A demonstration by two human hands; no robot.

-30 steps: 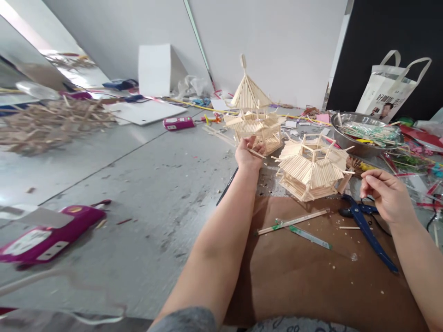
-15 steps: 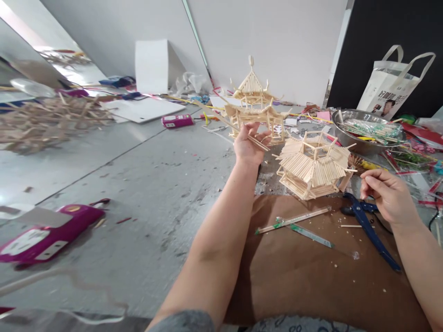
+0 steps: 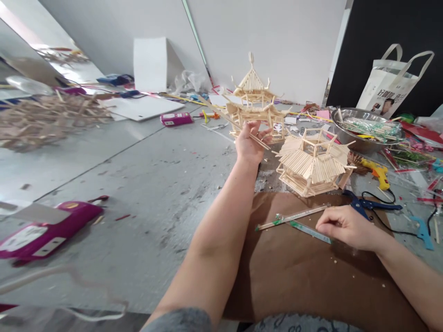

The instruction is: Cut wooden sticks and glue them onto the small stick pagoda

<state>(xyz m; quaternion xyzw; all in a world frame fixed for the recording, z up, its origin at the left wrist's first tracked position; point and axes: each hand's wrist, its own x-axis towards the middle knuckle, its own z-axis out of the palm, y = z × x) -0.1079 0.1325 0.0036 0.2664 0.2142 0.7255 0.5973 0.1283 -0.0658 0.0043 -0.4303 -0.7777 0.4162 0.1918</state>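
My left hand (image 3: 252, 142) is closed around a pair of wooden chopsticks (image 3: 231, 121), in front of a tall stick-built pagoda (image 3: 254, 90). My right hand (image 3: 349, 227) hangs low over the brown sheet, fingers pinched; what they hold, if anything, is hidden. Just left of its fingertips lie a chopstick in a clear sleeve (image 3: 300, 217) and a green-marked plastic wrapper (image 3: 313, 232). Between the hands, farther back, stands a six-sided stick pavilion (image 3: 313, 168) with an open top. Blue-handled cutters (image 3: 356, 203) are partly covered by my right hand.
A yellow glue gun (image 3: 380, 175) and a metal bowl of wrapped chopsticks (image 3: 367, 138) are at the right. Purple power strips (image 3: 58, 226) and a heap of wooden sticks (image 3: 44, 120) lie left. A white bag (image 3: 387, 87) leans on the dark wall.
My right hand has come down and left from beside the pavilion to the wrappers, uncovering the glue gun. My left hand stays nearly still, holding the chopsticks.
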